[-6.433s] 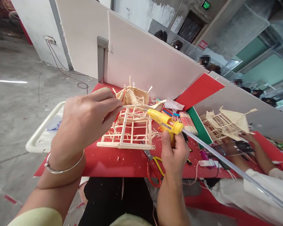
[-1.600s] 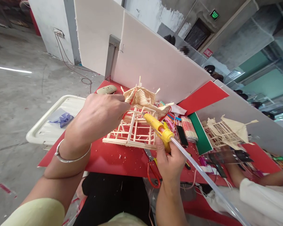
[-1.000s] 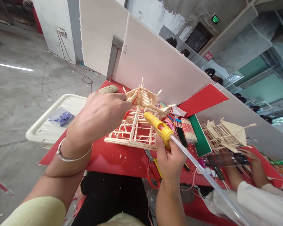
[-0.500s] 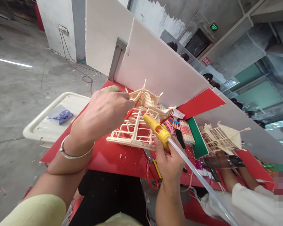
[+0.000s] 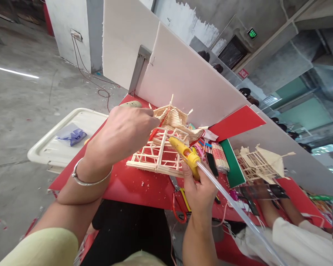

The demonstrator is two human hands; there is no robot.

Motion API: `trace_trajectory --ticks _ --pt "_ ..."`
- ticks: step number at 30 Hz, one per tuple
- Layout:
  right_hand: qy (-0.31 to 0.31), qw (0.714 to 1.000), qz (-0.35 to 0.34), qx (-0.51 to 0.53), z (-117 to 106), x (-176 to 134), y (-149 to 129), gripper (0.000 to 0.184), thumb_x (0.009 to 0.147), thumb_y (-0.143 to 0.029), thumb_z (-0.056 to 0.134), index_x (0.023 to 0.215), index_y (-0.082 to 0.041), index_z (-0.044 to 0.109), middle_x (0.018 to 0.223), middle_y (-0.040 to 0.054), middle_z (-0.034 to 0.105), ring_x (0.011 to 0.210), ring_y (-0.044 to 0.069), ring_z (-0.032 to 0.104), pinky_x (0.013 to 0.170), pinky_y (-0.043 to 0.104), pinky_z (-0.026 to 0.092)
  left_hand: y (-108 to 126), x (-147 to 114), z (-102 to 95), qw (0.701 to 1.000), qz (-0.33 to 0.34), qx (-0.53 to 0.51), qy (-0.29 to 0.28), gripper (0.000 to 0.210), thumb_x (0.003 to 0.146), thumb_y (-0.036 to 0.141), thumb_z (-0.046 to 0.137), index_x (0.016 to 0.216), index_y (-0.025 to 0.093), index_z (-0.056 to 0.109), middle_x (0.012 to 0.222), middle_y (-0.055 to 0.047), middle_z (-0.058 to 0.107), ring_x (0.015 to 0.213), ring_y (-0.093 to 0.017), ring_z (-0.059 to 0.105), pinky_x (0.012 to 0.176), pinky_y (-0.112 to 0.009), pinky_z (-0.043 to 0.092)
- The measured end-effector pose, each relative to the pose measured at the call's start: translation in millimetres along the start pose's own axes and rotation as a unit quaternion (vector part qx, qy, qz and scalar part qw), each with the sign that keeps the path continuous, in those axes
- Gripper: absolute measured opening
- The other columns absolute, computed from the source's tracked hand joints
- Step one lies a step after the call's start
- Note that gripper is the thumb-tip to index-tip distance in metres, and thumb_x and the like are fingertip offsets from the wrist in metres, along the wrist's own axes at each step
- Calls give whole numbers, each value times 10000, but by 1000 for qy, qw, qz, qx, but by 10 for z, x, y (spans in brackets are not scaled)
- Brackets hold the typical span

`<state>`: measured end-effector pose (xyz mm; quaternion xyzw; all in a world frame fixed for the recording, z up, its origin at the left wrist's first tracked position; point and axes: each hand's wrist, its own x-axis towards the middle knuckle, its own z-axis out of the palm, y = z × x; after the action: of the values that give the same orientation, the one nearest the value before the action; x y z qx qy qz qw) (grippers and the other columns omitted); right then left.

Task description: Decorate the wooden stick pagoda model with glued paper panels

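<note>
My right hand (image 5: 197,188) is wrapped round a yellow glue gun (image 5: 192,159), its nozzle pointing up and left at the wooden stick frame. A long clear glue stick (image 5: 233,204) runs out of its back end. My left hand (image 5: 129,131), closed, is at the left side of the model house (image 5: 158,162), close to its layered stick roof (image 5: 173,117). Its fingertips are turned away, so what they pinch is hidden. Beside them, a red cord (image 5: 161,123) slants down from the roof.
Scissors with red handles (image 5: 174,211) lie at the red table's (image 5: 122,190) front edge. Right of the model are a bundle of sticks (image 5: 219,157) and a green board (image 5: 233,166). Another person's hands (image 5: 269,207) are farther right, below a second stick model (image 5: 262,162). A white lidded box (image 5: 41,149) stands left.
The view has shifted very slightly. Both hands, the glue gun and the model keep nearly the same places.
</note>
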<state>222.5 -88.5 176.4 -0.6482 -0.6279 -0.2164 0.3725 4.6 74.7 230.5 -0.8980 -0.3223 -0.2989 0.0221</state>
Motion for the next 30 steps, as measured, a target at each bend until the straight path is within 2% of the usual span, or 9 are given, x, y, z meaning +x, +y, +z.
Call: trace_trajectory --ticks 3,8,12,19,25,28,30 --pt "10 1000 6 -10 -15 -10 7 255 978 -372 713 1147 -184 745 946 90 763 826 202 713 773 317 594 -3 7 10 1000 2 19 -5 266 819 -5 431 751 188 603 692 -27 557 556 -119 320 577 -335 194" --pt "55 998 -6 -23 -51 20 7 194 954 -354 747 1026 -175 750 801 49 728 688 167 666 680 284 564 16 30 11 1000 -3 22 -21 259 819 5 427 713 184 581 702 -29 557 564 -120 312 585 -333 181" --pt "52 998 -3 -32 -28 65 9 172 957 -347 744 970 -176 745 735 27 678 667 158 646 652 273 542 15 34 25 1000 -8 18 -24 258 830 19 437 697 187 581 713 -32 566 584 -127 347 596 -328 197" --pt "62 996 -27 -55 9 121 12 190 958 -352 742 1062 -193 743 819 49 697 787 197 699 747 304 574 -2 24 25 1000 -16 18 -9 274 851 22 436 694 185 592 715 -32 579 587 -123 375 597 -327 220" --pt "20 998 -28 -46 -24 94 5 221 979 -376 712 1117 -206 741 856 69 716 812 213 716 748 320 593 -2 23 -5 1000 -16 13 -10 288 868 46 433 698 191 615 699 -37 583 563 -122 380 584 -333 233" --pt "23 998 -29 -51 -30 89 -2 227 980 -363 713 1139 -205 746 869 73 728 825 221 726 761 329 596 -1 16 6 1000 -3 5 6 285 869 50 434 697 191 612 669 -36 566 552 -121 358 570 -330 230" --pt "29 996 -39 -71 -25 105 -21 281 979 -353 717 1219 -207 734 899 82 742 823 219 724 751 325 591 3 8 17 1000 5 3 12 285 867 46 436 703 191 619 666 -37 570 553 -123 355 573 -333 237"
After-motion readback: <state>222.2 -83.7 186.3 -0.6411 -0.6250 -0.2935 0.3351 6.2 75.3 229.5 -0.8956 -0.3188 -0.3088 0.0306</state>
